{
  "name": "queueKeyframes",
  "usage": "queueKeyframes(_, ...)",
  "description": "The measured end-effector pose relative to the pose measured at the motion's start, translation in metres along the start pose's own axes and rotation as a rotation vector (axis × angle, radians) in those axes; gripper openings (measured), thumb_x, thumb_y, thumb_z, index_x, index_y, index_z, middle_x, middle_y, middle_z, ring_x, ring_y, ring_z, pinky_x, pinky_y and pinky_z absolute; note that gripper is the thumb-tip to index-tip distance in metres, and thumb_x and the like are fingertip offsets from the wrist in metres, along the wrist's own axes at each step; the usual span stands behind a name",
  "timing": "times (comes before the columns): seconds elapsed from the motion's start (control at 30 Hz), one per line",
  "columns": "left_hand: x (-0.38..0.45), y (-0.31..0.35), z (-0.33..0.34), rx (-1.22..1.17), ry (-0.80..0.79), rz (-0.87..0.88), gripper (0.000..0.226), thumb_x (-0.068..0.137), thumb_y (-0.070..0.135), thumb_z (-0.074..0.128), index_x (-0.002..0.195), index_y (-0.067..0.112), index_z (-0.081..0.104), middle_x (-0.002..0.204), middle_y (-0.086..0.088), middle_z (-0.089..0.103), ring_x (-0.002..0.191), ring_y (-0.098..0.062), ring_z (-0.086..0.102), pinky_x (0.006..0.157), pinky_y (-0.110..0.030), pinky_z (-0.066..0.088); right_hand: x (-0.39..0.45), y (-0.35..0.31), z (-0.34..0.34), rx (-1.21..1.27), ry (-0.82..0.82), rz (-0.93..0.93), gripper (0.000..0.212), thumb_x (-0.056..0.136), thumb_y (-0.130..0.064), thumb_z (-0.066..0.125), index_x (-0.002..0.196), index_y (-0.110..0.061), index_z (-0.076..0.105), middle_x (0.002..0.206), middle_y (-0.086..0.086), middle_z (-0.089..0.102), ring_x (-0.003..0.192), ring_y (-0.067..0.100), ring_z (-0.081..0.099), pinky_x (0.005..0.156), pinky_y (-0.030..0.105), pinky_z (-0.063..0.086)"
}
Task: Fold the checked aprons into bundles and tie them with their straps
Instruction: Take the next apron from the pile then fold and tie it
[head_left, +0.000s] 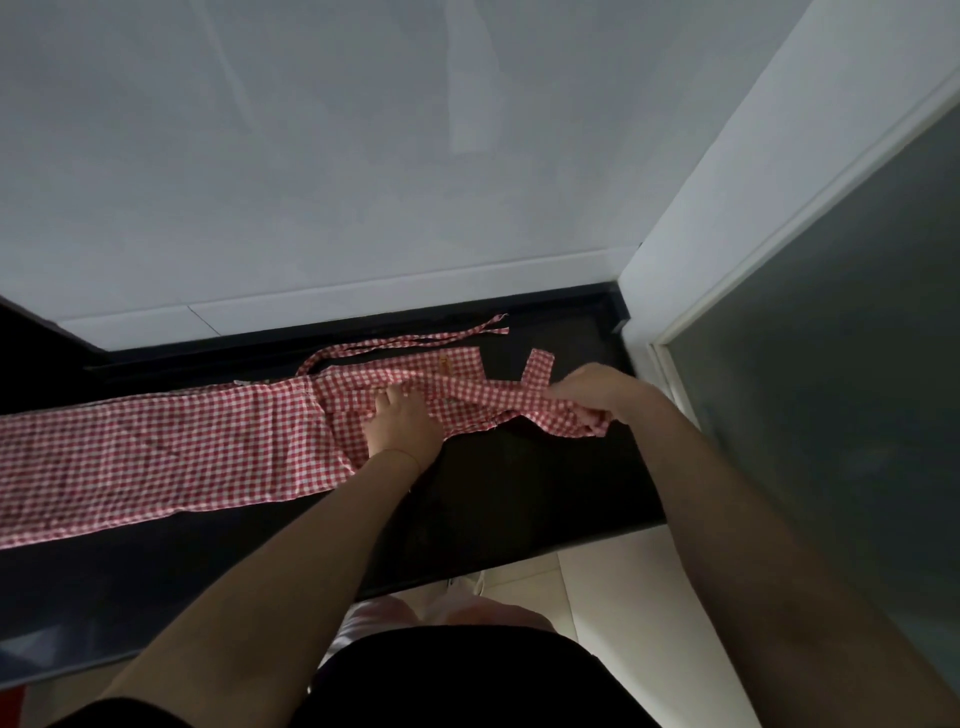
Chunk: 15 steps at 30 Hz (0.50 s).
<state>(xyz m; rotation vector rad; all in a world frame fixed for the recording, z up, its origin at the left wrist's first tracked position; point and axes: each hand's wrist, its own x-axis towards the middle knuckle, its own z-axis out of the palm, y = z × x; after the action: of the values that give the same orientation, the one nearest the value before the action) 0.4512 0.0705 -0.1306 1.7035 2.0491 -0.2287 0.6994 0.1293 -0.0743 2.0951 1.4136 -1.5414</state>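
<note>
A red-and-white checked apron (171, 452) lies folded into a long strip across the black counter (519, 493), running from the left edge to the right. My left hand (402, 423) rests on the cloth near its middle, fingers pointing away from me. My right hand (592, 392) grips the apron's right end and holds it a little above the counter, folded back toward the left. Two thin checked straps (415, 343) trail along the counter's back edge, and a short strap end (537, 366) sticks up just left of my right hand.
A white tiled wall (363, 182) rises right behind the counter. A white door frame with a frosted glass panel (831, 364) closes off the right side. Pale floor tiles (623, 597) show below the counter's front edge, near my body.
</note>
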Motion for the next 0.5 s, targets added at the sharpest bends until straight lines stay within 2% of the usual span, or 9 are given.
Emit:
queueKeyframes(0.03, 0.000, 0.002, -0.002, 0.009, 0.017, -0.002, 0.043, 0.095, 0.032, 0.049, 0.133, 0.011, 0.047, 0.139, -0.014, 0.041, 0.125, -0.029, 0.043, 0.091, -0.043, 0.050, 0.002, 0.005, 0.001, -0.145, 0.006, -0.002, 0.029, 0.092, -0.035, 0.063, 0.088, -0.006, 0.069, 0.063, 0.004, 0.058, 0.051, 0.014, 0.053, 0.051, 0.024, 0.043)
queueKeyframes(0.07, -0.001, 0.003, -0.004, 0.022, 0.043, 0.000, 0.041, 0.095, 0.030, 0.048, 0.131, 0.011, 0.048, 0.136, -0.014, 0.044, 0.122, -0.028, 0.045, 0.090, -0.042, 0.051, 0.006, 0.009, 0.001, -0.233, 0.047, -0.028, 0.029, 0.092, -0.034, 0.063, 0.084, -0.007, 0.068, 0.069, 0.005, 0.062, 0.059, 0.014, 0.058, 0.054, 0.024, 0.044)
queueKeyframes(0.13, 0.000, 0.002, -0.005, 0.037, 0.095, 0.005, 0.039, 0.095, 0.028, 0.050, 0.130, 0.012, 0.046, 0.132, -0.012, 0.045, 0.118, -0.026, 0.046, 0.086, -0.038, 0.052, 0.012, 0.015, 0.005, -0.313, 0.210, -0.079, 0.033, 0.095, -0.030, 0.059, 0.069, -0.010, 0.059, 0.069, 0.005, 0.060, 0.064, 0.017, 0.059, 0.054, 0.025, 0.042)
queueKeyframes(0.23, 0.000, -0.007, -0.002, 0.060, 0.045, -0.032, 0.051, 0.092, 0.036, 0.057, 0.134, 0.012, 0.042, 0.134, -0.012, 0.043, 0.120, -0.027, 0.044, 0.086, -0.039, 0.051, 0.022, 0.018, 0.011, -0.326, 0.358, -0.088, 0.031, 0.096, -0.016, 0.052, 0.066, -0.010, 0.051, 0.070, 0.006, 0.056, 0.062, 0.019, 0.053, 0.057, 0.028, 0.042)
queueKeyframes(0.27, -0.001, -0.010, -0.001, 0.062, 0.015, -0.056, 0.058, 0.089, 0.041, 0.061, 0.135, 0.012, 0.041, 0.134, -0.013, 0.041, 0.121, -0.028, 0.043, 0.086, -0.039, 0.051, 0.023, 0.018, 0.013, -0.339, 0.385, -0.080, 0.025, 0.096, -0.012, 0.051, 0.071, -0.010, 0.052, 0.078, 0.008, 0.059, 0.068, 0.020, 0.054, 0.062, 0.029, 0.044)
queueKeyframes(0.33, -0.003, -0.015, 0.000, 0.072, 0.030, -0.079, 0.067, 0.084, 0.046, 0.068, 0.134, 0.012, 0.039, 0.133, -0.013, 0.041, 0.120, -0.027, 0.043, 0.085, -0.038, 0.051, 0.026, 0.019, 0.015, -0.334, 0.458, -0.047, 0.006, 0.094, -0.010, 0.052, 0.096, -0.007, 0.056, 0.109, 0.015, 0.059, 0.092, 0.027, 0.057, 0.076, 0.035, 0.048)
queueKeyframes(0.4, -0.005, -0.016, -0.001, 0.125, 0.166, 0.006, 0.068, 0.081, 0.042, 0.070, 0.133, 0.013, 0.038, 0.130, -0.012, 0.042, 0.118, -0.026, 0.044, 0.088, -0.037, 0.051, 0.031, 0.022, 0.019, -0.341, 0.544, -0.019, 0.038, 0.091, -0.010, 0.057, 0.126, -0.008, 0.045, 0.130, 0.020, 0.044, 0.116, 0.036, 0.049, 0.091, 0.043, 0.048)
queueKeyframes(0.47, -0.004, -0.015, 0.000, 0.147, 0.219, 0.149, 0.076, 0.081, 0.044, 0.069, 0.142, 0.019, 0.030, 0.142, -0.014, 0.034, 0.130, -0.032, 0.037, 0.101, -0.046, 0.046, 0.032, 0.024, 0.022, -0.360, 0.609, -0.005, 0.054, 0.088, -0.011, 0.063, 0.134, -0.011, 0.035, 0.137, 0.022, 0.035, 0.124, 0.037, 0.041, 0.095, 0.045, 0.046)
queueKeyframes(0.5, -0.004, -0.015, 0.002, 0.136, 0.158, 0.194, 0.086, 0.082, 0.052, 0.068, 0.149, 0.026, 0.021, 0.152, -0.015, 0.022, 0.140, -0.038, 0.026, 0.106, -0.054, 0.039, 0.032, 0.025, 0.023, -0.390, 0.607, 0.004, 0.055, 0.087, -0.012, 0.064, 0.134, -0.011, 0.035, 0.138, 0.022, 0.033, 0.125, 0.037, 0.041, 0.096, 0.045, 0.046)
